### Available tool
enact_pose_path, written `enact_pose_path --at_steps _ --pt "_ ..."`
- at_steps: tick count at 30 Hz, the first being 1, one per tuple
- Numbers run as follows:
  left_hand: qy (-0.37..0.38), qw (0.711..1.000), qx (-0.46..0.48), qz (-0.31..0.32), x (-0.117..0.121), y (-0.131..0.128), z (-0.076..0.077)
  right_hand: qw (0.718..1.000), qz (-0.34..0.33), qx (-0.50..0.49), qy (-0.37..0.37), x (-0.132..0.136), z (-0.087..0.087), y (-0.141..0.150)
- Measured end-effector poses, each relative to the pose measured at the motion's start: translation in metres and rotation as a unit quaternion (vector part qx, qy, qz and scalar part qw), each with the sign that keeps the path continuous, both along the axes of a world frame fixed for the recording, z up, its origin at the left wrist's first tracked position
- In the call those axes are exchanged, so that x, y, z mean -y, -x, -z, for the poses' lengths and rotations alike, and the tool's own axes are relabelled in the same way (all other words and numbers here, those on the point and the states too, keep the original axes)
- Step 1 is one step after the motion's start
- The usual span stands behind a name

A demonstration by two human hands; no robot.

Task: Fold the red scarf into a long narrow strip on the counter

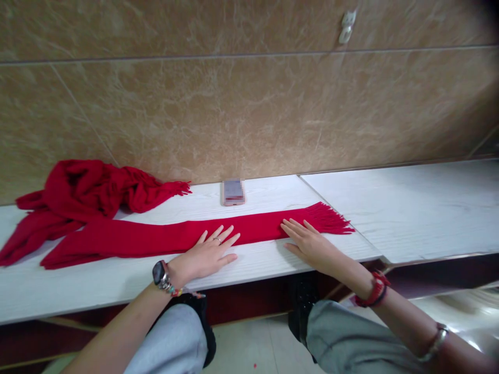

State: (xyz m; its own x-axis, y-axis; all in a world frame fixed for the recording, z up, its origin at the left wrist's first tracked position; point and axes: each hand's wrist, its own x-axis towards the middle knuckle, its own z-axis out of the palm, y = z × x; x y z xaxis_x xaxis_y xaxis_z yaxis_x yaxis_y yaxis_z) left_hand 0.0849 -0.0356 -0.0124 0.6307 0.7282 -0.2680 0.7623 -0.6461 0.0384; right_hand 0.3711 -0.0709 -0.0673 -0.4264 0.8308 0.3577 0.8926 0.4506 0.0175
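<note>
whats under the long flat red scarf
The white wood-grain tabletop shows along both long edges of the flat, red, fringed fabric scarf. Directly beneath the cloth, the surface is covered, so whether anything else lies there cannot be seen.

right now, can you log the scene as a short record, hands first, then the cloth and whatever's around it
left hand: fingers spread, palm down on the flat red cloth
right hand: palm down, fingers on the same cloth near its fringe
bunched red cloth: heaped at the left, by the wall
link between cloths: cannot tell whether they join
phone-like item: between flat cloth and wall
surface: white, wood-grained
</note>
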Motion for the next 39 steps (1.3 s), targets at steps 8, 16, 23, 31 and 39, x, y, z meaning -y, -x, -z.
enact_pose_path --at_steps 8,16,23,31,39 --pt "-0.157 0.986 0.042 0.023 -0.016 -0.028 0.009 0.999 0.015 -0.047 0.018 -0.014 -0.018 0.06" --pt "-0.171 0.984 0.043 -0.016 -0.028 -0.029 0.026 0.995 0.058 -0.036 0.072 -0.035 -0.02 0.073" --pt "-0.136 0.99 0.02 -0.024 -0.026 -0.031 0.019 0.989 0.128 0.005 0.073 -0.025 -0.008 0.003" --pt "-0.136 0.99 0.036 -0.031 -0.024 -0.031 0.019 0.967 0.245 0.016 0.063 -0.02 0.009 -0.072" --pt "-0.2 0.978 0.057 0.006 -0.021 -0.044 0.013 0.986 0.105 -0.125 -0.041 -0.019 -0.013 -0.076"
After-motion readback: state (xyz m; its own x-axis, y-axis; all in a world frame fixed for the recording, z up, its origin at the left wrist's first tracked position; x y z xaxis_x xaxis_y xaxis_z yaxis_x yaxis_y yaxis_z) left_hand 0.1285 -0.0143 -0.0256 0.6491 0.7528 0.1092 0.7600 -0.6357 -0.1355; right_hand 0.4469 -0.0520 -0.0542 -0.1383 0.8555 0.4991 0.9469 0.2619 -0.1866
